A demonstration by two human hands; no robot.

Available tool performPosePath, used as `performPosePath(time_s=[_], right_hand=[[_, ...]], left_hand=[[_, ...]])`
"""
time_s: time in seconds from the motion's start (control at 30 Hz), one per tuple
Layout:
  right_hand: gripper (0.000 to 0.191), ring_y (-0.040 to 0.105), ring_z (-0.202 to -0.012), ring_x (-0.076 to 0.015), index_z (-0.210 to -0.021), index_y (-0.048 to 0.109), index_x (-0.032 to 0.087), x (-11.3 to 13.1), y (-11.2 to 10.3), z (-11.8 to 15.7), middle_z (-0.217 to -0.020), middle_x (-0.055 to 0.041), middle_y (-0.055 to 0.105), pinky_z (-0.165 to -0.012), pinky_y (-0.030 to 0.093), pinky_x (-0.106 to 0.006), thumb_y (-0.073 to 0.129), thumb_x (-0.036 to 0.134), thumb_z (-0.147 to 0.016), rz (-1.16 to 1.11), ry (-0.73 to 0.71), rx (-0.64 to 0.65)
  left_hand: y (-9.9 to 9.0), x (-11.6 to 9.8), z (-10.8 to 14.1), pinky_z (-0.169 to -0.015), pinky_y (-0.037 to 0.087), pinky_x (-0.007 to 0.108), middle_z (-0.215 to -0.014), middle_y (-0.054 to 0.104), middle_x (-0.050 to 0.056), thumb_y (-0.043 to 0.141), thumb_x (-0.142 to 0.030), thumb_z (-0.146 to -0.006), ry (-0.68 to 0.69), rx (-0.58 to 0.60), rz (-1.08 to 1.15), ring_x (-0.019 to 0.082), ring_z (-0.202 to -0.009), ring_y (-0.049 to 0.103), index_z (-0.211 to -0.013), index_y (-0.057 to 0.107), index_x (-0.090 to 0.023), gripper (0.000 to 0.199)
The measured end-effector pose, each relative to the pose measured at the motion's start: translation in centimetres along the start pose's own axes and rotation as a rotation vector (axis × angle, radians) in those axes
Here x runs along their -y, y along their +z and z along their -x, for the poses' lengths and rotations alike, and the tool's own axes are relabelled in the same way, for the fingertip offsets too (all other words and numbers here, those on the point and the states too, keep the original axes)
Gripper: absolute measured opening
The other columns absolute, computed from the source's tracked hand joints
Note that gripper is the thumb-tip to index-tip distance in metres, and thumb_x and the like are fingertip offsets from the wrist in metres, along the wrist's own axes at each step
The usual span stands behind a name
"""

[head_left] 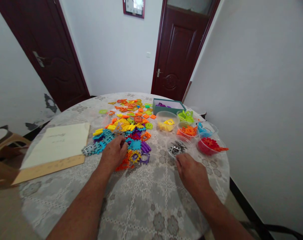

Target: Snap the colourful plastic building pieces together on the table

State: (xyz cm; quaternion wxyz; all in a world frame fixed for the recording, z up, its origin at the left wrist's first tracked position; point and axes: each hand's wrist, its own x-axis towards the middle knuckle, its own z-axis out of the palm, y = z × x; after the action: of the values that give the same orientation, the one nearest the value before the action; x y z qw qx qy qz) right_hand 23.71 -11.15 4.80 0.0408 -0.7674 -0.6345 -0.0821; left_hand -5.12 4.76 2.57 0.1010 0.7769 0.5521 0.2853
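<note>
A heap of colourful plastic pieces (126, 125) spreads over the middle of the table. My left hand (114, 150) rests on its near left part, beside blue and orange pieces, with its fingers curled; what they grip, if anything, is hidden. My right hand (191, 168) is at the near rim of a clear bowl (168, 146) of grey pieces (176, 147), fingers closed together, their tips partly hidden. Behind that bowl are tubs of yellow pieces (167, 122) and orange pieces (188, 130). Red pieces (209, 144) fill a bowl to the right.
A green box (169, 111) with purple pieces stands at the back, near bowls of green pieces (186, 116) and blue pieces (203, 129). An open paper or book (59, 143) lies on the left of the round table (141, 206). A stool (9, 153) is beyond the left edge.
</note>
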Motion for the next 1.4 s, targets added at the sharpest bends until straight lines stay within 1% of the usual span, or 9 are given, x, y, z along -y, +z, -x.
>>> performPosePath(time_s=[0.2,0.43,0.57,0.73,0.8,0.87,1.0,1.2,1.4], right_hand=[[0.019,0.067,-0.083,-0.0199,-0.106,0.066,0.024,0.7,0.8,-4.1,-0.107,-0.0072,0.069,-0.062,0.042,-0.028,0.047,0.027,-0.108,-0.028,-0.074,-0.018],[0.020,0.066,-0.098,-0.0215,-0.107,0.066,0.021,-1.3,3.1,-8.2,-0.113,-0.0094,0.068,-0.077,0.048,-0.029,0.045,0.023,-0.108,-0.066,-0.103,-0.077],[0.022,0.066,-0.100,-0.0226,-0.117,0.065,0.020,-1.5,3.6,-8.3,-0.125,-0.0115,0.066,-0.077,0.051,-0.031,0.048,0.021,-0.104,-0.099,-0.079,-0.124],[0.033,0.065,-0.114,-0.0245,-0.130,0.062,0.019,-0.1,1.6,-6.5,-0.138,-0.0141,0.061,-0.087,0.054,-0.033,0.050,0.020,-0.100,-0.254,-0.149,-0.309],[0.027,0.066,-0.111,-0.0233,-0.122,0.066,0.019,0.8,0.5,-6.2,-0.125,-0.0127,0.067,-0.090,0.053,-0.033,0.049,0.021,-0.100,-0.386,-0.283,-0.262],[0.022,0.068,-0.100,-0.0215,-0.113,0.068,0.021,2.0,-0.1,-6.5,-0.110,-0.0094,0.071,-0.089,0.053,-0.033,0.050,0.022,-0.101,-0.515,-0.425,-0.114],[0.021,0.068,-0.099,-0.0207,-0.112,0.070,0.021,4.5,1.6,-7.9,-0.106,-0.0068,0.072,-0.091,0.051,-0.033,0.055,0.021,-0.098,-0.622,-0.567,0.104],[0.036,0.062,-0.119,-0.0247,-0.135,0.062,0.021,7.2,6.4,-10.0,-0.130,-0.0126,0.066,-0.099,0.048,-0.036,0.055,0.030,-0.102,-0.583,-0.390,0.035],[0.039,0.065,-0.108,-0.0237,-0.134,0.065,0.022,7.0,7.1,-10.7,-0.120,-0.0104,0.069,-0.096,0.049,-0.035,0.065,0.035,-0.097,-0.695,-0.365,0.061]], left_hand=[[-0.1,-0.2,0.1,-0.076,0.045,0.033,-0.094,0.072,0.007,0.049,-0.032,-0.095,-0.005,0.003,0.016,0.023,-0.085,0.066,-0.102,0.063,-0.021,0.020],[-0.3,-0.7,0.1,-0.078,0.046,0.033,-0.092,0.071,0.006,0.048,-0.031,-0.096,-0.015,0.026,0.035,0.023,-0.087,0.066,-0.100,0.062,-0.022,0.017],[-0.3,-0.7,0.1,-0.078,0.047,0.033,-0.092,0.070,0.005,0.049,-0.029,-0.096,-0.003,0.017,0.050,0.023,-0.088,0.066,-0.100,0.062,-0.022,0.015],[-0.3,-0.9,0.3,-0.081,0.048,0.034,-0.094,0.070,0.006,0.051,-0.031,-0.096,-0.002,-0.002,0.092,0.023,-0.089,0.066,-0.100,0.062,-0.022,0.015],[-0.3,-1.0,0.4,-0.084,0.049,0.035,-0.097,0.071,0.006,0.051,-0.031,-0.096,-0.006,-0.009,0.133,0.023,-0.091,0.066,-0.101,0.062,-0.022,0.015],[-0.3,-1.0,0.4,-0.087,0.049,0.035,-0.101,0.071,0.006,0.050,-0.030,-0.097,-0.018,-0.020,0.162,0.023,-0.094,0.066,-0.102,0.063,-0.022,0.016],[-0.2,-0.8,0.3,-0.093,0.050,0.038,-0.106,0.071,0.007,0.047,-0.029,-0.099,-0.084,-0.079,0.172,0.024,-0.100,0.065,-0.106,0.062,-0.022,0.019],[-0.1,-0.7,0.2,-0.089,0.052,0.037,-0.110,0.071,0.009,0.045,-0.030,-0.100,-0.142,-0.110,0.210,0.023,-0.098,0.068,-0.108,0.060,-0.021,0.019],[0.0,-1.3,0.4,-0.076,0.051,0.033,-0.092,0.074,0.001,0.047,-0.032,-0.100,-0.208,0.009,0.297,0.019,-0.076,0.072,-0.111,0.057,-0.024,0.017]])
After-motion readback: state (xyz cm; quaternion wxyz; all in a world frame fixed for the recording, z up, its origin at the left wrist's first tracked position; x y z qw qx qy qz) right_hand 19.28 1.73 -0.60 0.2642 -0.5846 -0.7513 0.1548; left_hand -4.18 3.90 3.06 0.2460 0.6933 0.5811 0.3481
